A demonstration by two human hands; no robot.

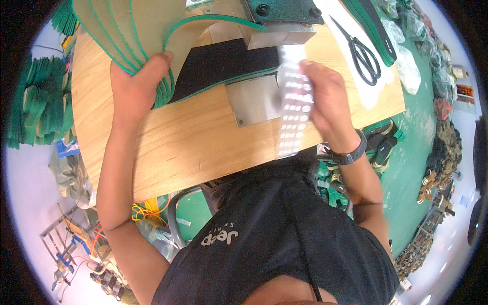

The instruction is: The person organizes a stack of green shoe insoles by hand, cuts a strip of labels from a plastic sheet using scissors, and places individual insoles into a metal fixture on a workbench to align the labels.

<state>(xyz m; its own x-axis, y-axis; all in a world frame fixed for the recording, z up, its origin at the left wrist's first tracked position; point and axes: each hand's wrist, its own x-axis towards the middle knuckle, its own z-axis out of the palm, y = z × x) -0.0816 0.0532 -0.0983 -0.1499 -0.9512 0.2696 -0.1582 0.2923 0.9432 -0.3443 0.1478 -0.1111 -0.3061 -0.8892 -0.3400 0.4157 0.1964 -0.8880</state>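
My left hand is closed round the edges of several beige, green-edged sheets, which fan out beyond it. One curved green edge runs from there towards a metal press block. A black, green-edged piece stretches from beside my left hand to the flat metal plate below the block. My right hand, a little blurred, pinches the side of a translucent strip of white printed labels. The strip hangs over the plate's right side and past the table's near edge.
Black scissors lie on white paper at the right of the wooden table. Beside them is a stack of dark, green-edged pieces. Green bundles hang at the left. Bags and piles line the green floor.
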